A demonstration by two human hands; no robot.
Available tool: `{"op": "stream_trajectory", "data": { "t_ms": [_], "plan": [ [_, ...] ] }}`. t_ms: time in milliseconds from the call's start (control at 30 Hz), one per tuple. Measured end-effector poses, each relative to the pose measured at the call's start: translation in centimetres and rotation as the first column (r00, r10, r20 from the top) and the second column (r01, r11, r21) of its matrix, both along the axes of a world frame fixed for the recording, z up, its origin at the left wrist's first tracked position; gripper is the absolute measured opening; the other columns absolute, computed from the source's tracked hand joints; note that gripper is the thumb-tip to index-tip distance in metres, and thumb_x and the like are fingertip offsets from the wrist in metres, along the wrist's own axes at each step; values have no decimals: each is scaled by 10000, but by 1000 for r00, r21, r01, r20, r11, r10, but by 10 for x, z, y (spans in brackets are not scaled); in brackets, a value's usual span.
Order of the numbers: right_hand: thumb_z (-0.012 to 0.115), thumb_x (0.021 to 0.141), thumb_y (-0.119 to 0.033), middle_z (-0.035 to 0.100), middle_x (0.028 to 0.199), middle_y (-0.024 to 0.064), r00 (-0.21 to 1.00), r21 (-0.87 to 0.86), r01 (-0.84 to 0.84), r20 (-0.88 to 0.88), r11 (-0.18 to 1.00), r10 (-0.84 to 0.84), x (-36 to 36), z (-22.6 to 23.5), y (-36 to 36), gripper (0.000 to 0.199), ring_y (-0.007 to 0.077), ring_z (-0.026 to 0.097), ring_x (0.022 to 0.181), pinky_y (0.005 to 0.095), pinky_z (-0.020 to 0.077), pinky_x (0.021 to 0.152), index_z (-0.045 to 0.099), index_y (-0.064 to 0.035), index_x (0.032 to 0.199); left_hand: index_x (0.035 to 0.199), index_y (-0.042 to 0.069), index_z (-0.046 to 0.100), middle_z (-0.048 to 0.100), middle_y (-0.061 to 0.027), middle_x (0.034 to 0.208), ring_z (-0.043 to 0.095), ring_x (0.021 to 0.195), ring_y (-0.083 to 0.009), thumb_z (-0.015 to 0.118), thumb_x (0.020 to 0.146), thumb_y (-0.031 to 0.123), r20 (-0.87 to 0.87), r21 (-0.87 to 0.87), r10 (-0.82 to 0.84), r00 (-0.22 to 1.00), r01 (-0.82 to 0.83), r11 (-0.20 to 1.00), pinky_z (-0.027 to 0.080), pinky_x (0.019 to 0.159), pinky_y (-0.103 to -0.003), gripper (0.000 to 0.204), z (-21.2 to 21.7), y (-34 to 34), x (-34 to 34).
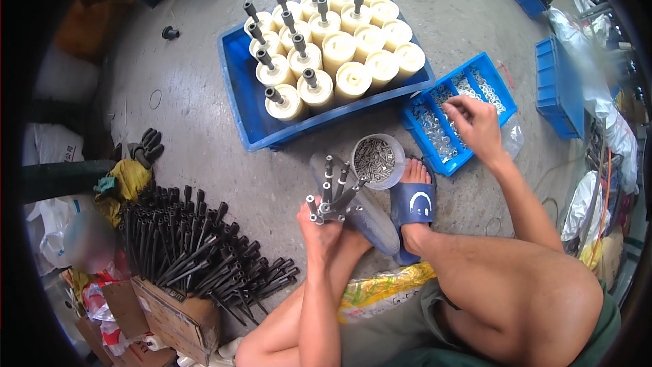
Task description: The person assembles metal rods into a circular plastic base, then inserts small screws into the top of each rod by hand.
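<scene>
My left hand [319,228] is closed around a bunch of black rods [348,197], which stick up and fan out above the fist. Silver screw ends and washers show on their tips. My right hand [477,126] is over a blue divided tray [468,165], its thumb and fingers pinched together. Whatever lies between those fingertips is too small to make out. Loose silver washers [435,129] fill the tray's compartments. Between my hands, beside my foot, a white tub [396,175] holds many small metal screws [374,158].
Ahead, a large blue crate [234,88] bears rows of cream cylinders [352,80], several topped with black sockets. A pile of black rods [183,231] lies at left, beside a cardboard box [173,309] and a dark glove [145,147]. Another blue bin [558,88] stands at right.
</scene>
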State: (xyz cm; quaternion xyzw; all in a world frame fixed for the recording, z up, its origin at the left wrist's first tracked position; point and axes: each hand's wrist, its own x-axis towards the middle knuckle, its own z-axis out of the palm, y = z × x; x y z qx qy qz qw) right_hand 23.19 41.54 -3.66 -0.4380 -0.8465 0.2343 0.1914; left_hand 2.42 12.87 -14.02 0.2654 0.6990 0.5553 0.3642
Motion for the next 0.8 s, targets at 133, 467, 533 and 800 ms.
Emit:
{"op": "stream_trajectory", "data": {
  "t_ms": [133,467,533,800],
  "plan": [
    [807,829,-183,755,852,162,862,4,-22,507,1000,17,65,-70,47,188,339,747,823,438,595,752,765,-50,955,1016,1,719,750,-78,884,687,768,-156,709,750,-80,44,-38,22,999,-20,999,550,707,-335,278,9,5,-2],
    [738,887,-194,749,869,211,939,-18,13,343,1000,-6,78,-71,44,204,363,744,791,439,589,734,751,-9,970,1017,4,726,725,-76,839,669,734,-180,709,717,-32,-200,-70,-49,979,35,997,529,687,-346,303,-15,-5,-7],
    [710,901,-118,767,865,155,993,-328,91,104,940,-60,54,-45,24,160,220,751,754,345,593,700,726,29,962,952,0,703,718,-74,826,662,727,-181,718,722,-38,-276,-134,-60,959,24,991,529,684,-356,234,-12,-8,-9],
    [729,873,-9,733,921,96,834,-386,-527,-404,757,375,-63,10,-83,98,186,703,782,326,564,671,686,9,960,1013,1,712,753,-73,901,701,796,-158,697,779,-112,-240,-107,-122,963,98,989,579,708,-322,260,-16,-7,-8]
  ]
}}
